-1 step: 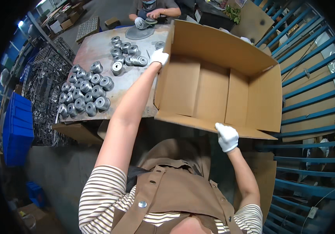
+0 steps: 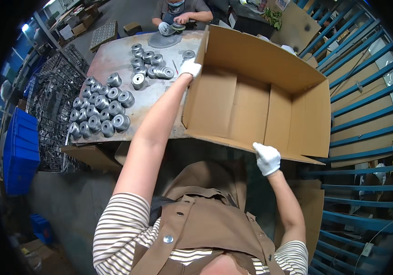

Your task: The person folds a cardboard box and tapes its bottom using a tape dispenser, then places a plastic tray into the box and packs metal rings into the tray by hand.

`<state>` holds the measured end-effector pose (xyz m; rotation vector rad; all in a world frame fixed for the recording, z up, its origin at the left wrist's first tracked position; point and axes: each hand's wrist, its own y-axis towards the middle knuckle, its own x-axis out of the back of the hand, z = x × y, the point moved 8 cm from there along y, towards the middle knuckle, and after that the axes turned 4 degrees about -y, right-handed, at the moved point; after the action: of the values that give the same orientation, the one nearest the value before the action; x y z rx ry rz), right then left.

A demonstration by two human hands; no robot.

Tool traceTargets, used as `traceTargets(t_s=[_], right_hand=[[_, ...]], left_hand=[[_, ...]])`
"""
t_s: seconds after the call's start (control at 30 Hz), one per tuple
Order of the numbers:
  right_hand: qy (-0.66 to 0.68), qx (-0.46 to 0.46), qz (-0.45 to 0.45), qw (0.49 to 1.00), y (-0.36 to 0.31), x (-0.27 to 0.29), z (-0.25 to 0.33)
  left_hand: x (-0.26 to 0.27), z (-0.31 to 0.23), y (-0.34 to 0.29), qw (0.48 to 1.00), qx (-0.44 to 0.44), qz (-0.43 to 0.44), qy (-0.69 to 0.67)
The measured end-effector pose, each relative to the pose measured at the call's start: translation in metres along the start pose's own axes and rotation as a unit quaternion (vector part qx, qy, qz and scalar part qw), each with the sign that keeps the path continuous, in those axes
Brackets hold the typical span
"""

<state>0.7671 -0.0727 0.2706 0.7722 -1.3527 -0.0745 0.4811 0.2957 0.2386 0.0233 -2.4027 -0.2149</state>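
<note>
A large open cardboard box (image 2: 252,107) with bare brown inner walls sits over the right part of the metal-topped table (image 2: 153,103), its near side reaching past the table edge. My left hand (image 2: 190,68), in a white glove, is closed on the box's left wall; that wall partly hides its fingers. At the near rim, my right hand (image 2: 268,159), also gloved, grips the cardboard edge with the fingers curled. Left of the box stand stacks of grey metal ringed parts (image 2: 100,107), with another group (image 2: 148,62) farther back. One more stack (image 2: 188,54) is beside my left hand.
Across the table a person (image 2: 178,18) handles a round part above a grey disc-shaped mat (image 2: 164,40). Blue slatted railing (image 2: 365,119) borders the right. A wire cage of metal pieces (image 2: 52,110) and a blue bin (image 2: 21,151) are at the left.
My left hand and the box's left side have shifted slightly to the right. My right hand keeps its hold on the near rim.
</note>
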Motion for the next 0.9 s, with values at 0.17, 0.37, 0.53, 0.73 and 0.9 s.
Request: traceTargets(t_s=[0.17,0.37,0.53,0.73,0.9], right_hand=[[0.025,-0.017,0.085,0.996,0.021,-0.015,-0.045],[0.013,-0.025,0.179,0.983,0.065,-0.039,-0.062],[-0.006,-0.009,0.135,0.991,0.057,-0.034,-0.084],[-0.017,0.024,0.094,0.995,0.063,-0.035,-0.064],[-0.045,0.064,0.004,0.997,0.025,-0.014,-0.032]], left_hand=[[-0.025,-0.035,-0.006,0.997,-0.030,-0.011,-0.068],[0.020,-0.005,-0.039,0.998,-0.054,-0.031,-0.010],[0.003,-0.166,-0.191,0.867,-0.410,0.243,0.143],[-0.063,-0.103,-0.196,0.898,-0.296,0.218,0.240],[-0.054,-0.101,-0.248,0.915,-0.304,0.128,0.234]])
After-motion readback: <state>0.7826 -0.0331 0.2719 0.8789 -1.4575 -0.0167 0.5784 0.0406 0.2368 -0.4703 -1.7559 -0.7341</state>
